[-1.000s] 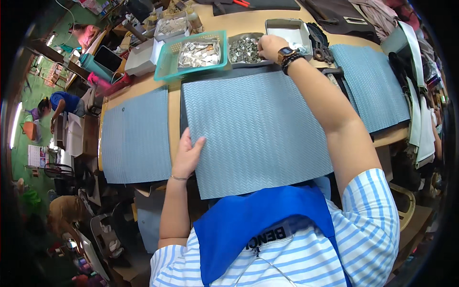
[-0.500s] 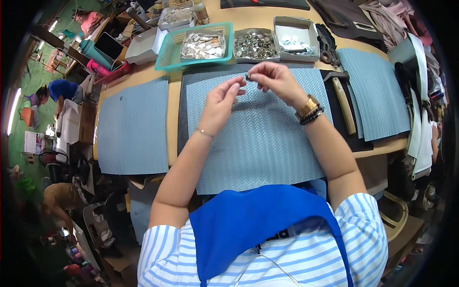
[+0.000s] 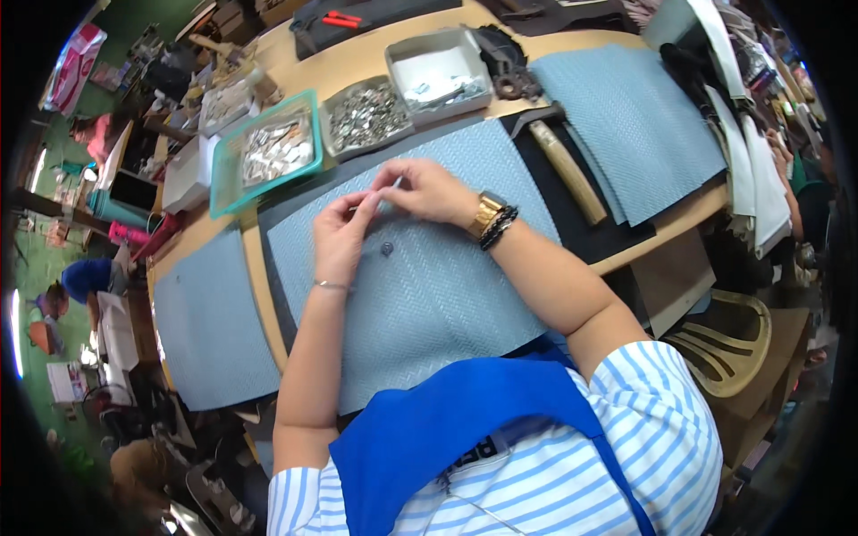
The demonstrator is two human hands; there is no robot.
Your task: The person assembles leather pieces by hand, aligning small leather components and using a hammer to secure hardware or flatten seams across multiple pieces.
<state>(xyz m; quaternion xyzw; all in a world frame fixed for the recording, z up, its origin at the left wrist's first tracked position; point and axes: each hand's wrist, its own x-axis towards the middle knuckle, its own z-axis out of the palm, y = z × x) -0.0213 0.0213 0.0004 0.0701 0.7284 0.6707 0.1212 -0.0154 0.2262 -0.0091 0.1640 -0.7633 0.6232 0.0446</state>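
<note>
My left hand [image 3: 340,235] and my right hand [image 3: 428,191] meet above a pale blue sheet [image 3: 438,295] with a woven pattern. Their thumbs and fingertips are pinched together; anything between them is hidden or too small to make out. Just below the fingers, a small dark metal ring [image 3: 387,249] lies on the sheet. Past the sheet stands a grey box of small metal pieces [image 3: 367,118]. Beside it, a teal plastic basket [image 3: 221,183] holds a bag of small pale pieces [image 3: 278,150].
To the right, a wooden-handled hammer [image 3: 567,171] rests on a dark mat. More blue sheets lie at the right [image 3: 635,125] and the left [image 3: 214,326]. A white box [image 3: 440,76] and red-handled pliers [image 3: 342,19] are at the back. A plastic chair [image 3: 728,344] stands at the lower right.
My view has turned and shifted right, so the table appears tilted. Both hands have drawn together at the fingertips. The small dark piece earlier in my right fingers no longer shows there; a ring shows on the sheet.
</note>
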